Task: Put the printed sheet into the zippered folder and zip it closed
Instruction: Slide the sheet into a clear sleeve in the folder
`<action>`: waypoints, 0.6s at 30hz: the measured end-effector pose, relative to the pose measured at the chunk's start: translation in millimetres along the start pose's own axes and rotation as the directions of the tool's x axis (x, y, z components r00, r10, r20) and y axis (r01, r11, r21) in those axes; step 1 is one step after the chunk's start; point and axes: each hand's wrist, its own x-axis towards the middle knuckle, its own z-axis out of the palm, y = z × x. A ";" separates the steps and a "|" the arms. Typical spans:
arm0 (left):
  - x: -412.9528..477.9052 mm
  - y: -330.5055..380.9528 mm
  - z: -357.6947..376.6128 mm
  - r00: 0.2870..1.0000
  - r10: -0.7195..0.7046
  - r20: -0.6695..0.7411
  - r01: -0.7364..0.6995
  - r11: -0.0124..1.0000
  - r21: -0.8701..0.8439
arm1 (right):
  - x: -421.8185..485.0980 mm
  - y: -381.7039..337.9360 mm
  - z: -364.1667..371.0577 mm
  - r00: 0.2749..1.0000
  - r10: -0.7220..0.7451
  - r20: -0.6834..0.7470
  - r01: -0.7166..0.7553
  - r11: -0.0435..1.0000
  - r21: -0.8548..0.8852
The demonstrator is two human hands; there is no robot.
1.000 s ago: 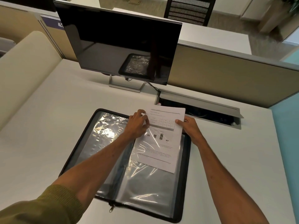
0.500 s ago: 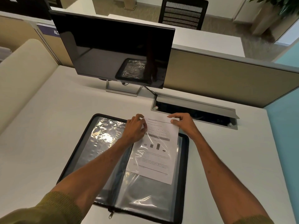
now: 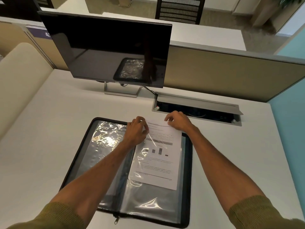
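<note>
The printed sheet, white with a table, small bar chart and illegible text, lay partly under a clear sleeve on the right half of the open zippered folder. The left hand pinched the sleeve edge; the right hand gripped the sheet's top edge. The monitor bore a "DELL" logo.

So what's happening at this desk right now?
A person is sliding a white printed sheet into a clear plastic sleeve of a black zippered folder that lies open on the white desk. The left hand pinches the sleeve's top edge beside the sheet's top left corner, while the right hand presses on the sheet's top right corner. The sheet sits partly under the plastic, slightly tilted. The folder is not yet zipped; its zipper pull hangs at the near edge.
</note>
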 end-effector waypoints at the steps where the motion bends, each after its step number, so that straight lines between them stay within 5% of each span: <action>1: 0.0 -0.9 0.3 1.000 0.000 -0.002 0.000 1.000 -0.005 | 0.3 0.1 0.8 1.000 0.006 0.006 -0.006 0.999 0.036; 9: -0.2 -2.0 4.9 1.000 0.004 -0.010 -0.004 1.000 -0.012 | -2.9 1.1 -0.7 0.972 -0.057 0.229 0.041 0.996 0.074; 18: 0.3 -2.8 4.5 0.999 0.015 -0.032 -0.015 1.000 0.000 | -1.7 -15.8 10.1 0.961 -0.009 0.278 0.004 1.000 0.018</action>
